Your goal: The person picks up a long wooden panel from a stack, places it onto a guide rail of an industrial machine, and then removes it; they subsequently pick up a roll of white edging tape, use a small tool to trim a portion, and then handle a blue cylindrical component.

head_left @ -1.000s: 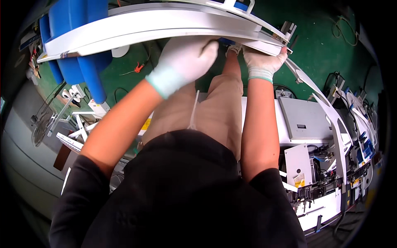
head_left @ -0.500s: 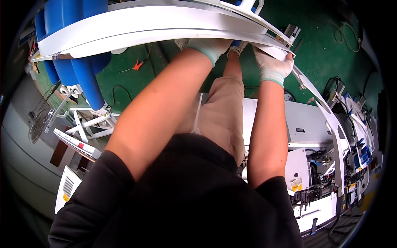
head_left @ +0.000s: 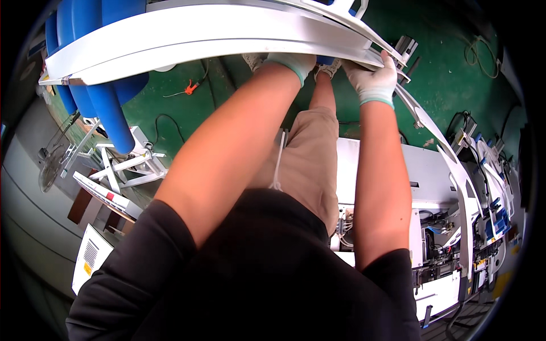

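Observation:
A long white panel [head_left: 187,35], bent by the lens, spans the top of the view in front of me. My left hand [head_left: 294,63], in a white glove with a pale green cuff, reaches under its near edge. The panel hides those fingers. Near the panel's right end, my right hand [head_left: 371,81], gloved alike, grips the near edge with its thumb up against the end and its other fingers mostly underneath. Beyond this end lies a thin white curved strip [head_left: 392,52].
Large blue rounded cylinders [head_left: 116,116] stand under the panel's left end. An orange-nozzled air gun [head_left: 190,88] lies on the green floor [head_left: 170,108]. White machinery with exposed cables [head_left: 435,238] stands at the right; a white folding frame [head_left: 122,165] is at the left.
The panel has shifted slightly left in view. My right hand has moved a little up and left along its edge, thumb now raised; my left hand has moved slightly right.

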`<control>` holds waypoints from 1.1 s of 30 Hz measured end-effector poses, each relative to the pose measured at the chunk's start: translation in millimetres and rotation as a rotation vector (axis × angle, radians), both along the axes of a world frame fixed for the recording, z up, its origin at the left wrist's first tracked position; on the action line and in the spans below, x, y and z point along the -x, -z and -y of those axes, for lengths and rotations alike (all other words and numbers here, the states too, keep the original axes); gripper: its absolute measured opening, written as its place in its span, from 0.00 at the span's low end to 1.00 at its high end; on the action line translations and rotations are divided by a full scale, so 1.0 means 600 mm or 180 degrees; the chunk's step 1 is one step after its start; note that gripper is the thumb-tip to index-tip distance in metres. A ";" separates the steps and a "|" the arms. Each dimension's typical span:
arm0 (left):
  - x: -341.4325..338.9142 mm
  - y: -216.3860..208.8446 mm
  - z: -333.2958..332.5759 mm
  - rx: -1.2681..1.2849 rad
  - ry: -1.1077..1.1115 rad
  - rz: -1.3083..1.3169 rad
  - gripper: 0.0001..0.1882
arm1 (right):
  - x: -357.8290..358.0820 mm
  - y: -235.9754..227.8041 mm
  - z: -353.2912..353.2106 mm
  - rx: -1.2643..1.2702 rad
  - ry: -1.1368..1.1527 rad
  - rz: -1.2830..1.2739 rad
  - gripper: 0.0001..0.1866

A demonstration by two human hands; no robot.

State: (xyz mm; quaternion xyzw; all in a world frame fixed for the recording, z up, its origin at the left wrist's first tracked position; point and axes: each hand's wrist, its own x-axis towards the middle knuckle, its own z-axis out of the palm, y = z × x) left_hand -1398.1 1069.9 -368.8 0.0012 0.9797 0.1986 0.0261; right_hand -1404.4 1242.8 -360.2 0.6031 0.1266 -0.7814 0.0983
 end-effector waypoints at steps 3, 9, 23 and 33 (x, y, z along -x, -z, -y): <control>0.007 0.012 0.003 0.0029 0.0064 -0.0046 0.19 | -0.002 0.006 0.016 -0.0029 0.0247 -0.0047 0.34; 0.021 0.033 0.020 -0.0019 0.0362 -0.0110 0.18 | -0.008 0.039 -0.004 -0.0148 0.0222 -0.0270 0.39; 0.007 -0.143 0.002 -0.0001 0.0131 0.0659 0.22 | -0.179 -0.271 -0.364 -0.1006 0.1190 -0.0735 0.44; -0.031 -0.104 0.092 -0.0363 0.1227 0.1328 0.22 | -0.112 -0.328 -0.335 -0.1313 0.2253 -0.0655 0.20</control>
